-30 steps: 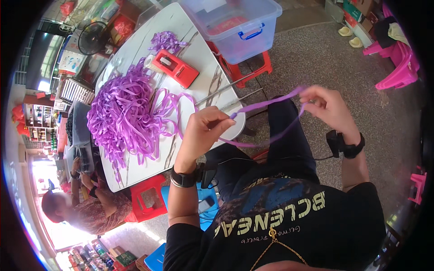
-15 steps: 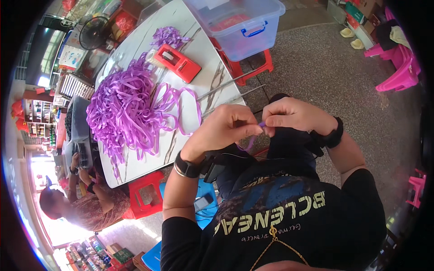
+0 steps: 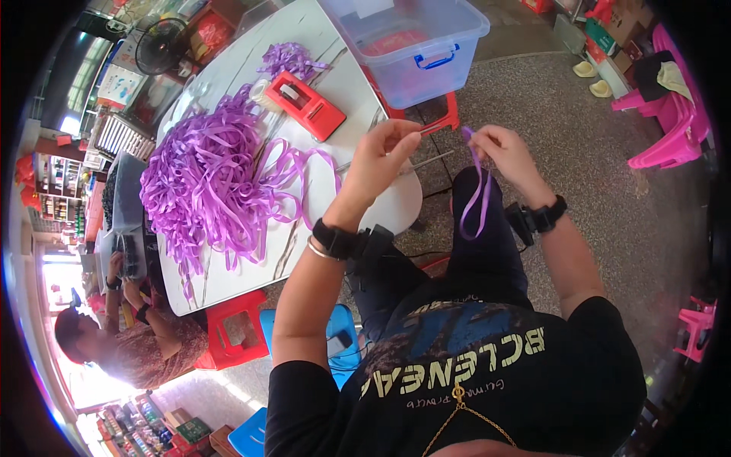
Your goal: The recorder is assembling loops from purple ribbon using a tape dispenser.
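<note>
My right hand [image 3: 506,156] pinches a purple ribbon loop [image 3: 478,209], whose lower part hangs free above my dark trouser leg. The ribbon's top end stands up just past the fingertips. My left hand [image 3: 383,161] is raised over the table's right edge, thumb and forefinger closed around a thin metal rod near its tip. A second metal rod [image 3: 435,160] lies just below it, also jutting past the edge. Left of my left hand, a big tangled heap of purple ribbon [image 3: 205,179] covers much of the white marbled table [image 3: 373,228].
A red tape dispenser [image 3: 308,107] and a smaller ribbon bundle [image 3: 288,59] sit farther back. Beyond the table stands a clear plastic bin [image 3: 426,72] on a red stool. Another person [image 3: 145,346] works at the left. Pink chairs [image 3: 678,129] stand at the right.
My hands have moved apart and farther forward from where they met over the ribbon. The ribbon now hangs as a loop from my right hand, while my left has come to the rod.
</note>
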`<action>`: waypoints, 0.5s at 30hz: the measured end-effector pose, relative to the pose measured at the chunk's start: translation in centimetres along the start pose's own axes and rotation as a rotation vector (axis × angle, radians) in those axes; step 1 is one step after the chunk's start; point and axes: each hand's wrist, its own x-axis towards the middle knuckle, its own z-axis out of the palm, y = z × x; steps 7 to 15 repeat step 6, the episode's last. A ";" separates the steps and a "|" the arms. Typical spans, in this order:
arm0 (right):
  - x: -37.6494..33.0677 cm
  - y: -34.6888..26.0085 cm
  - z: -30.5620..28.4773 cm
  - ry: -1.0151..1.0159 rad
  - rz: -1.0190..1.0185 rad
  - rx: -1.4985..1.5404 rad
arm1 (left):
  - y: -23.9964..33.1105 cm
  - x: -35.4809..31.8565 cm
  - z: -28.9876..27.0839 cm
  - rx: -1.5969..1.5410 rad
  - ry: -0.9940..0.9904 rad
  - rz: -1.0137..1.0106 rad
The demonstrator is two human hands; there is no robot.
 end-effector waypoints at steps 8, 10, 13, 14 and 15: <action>3.3 2.0 4.5 0.060 -0.197 0.209 | -3.0 2.4 -1.2 0.063 0.067 -0.099; 3.3 2.0 4.5 0.060 -0.197 0.209 | -3.0 2.4 -1.2 0.063 0.067 -0.099; 3.3 2.0 4.5 0.060 -0.197 0.209 | -3.0 2.4 -1.2 0.063 0.067 -0.099; 3.3 2.0 4.5 0.060 -0.197 0.209 | -3.0 2.4 -1.2 0.063 0.067 -0.099; 3.3 2.0 4.5 0.060 -0.197 0.209 | -3.0 2.4 -1.2 0.063 0.067 -0.099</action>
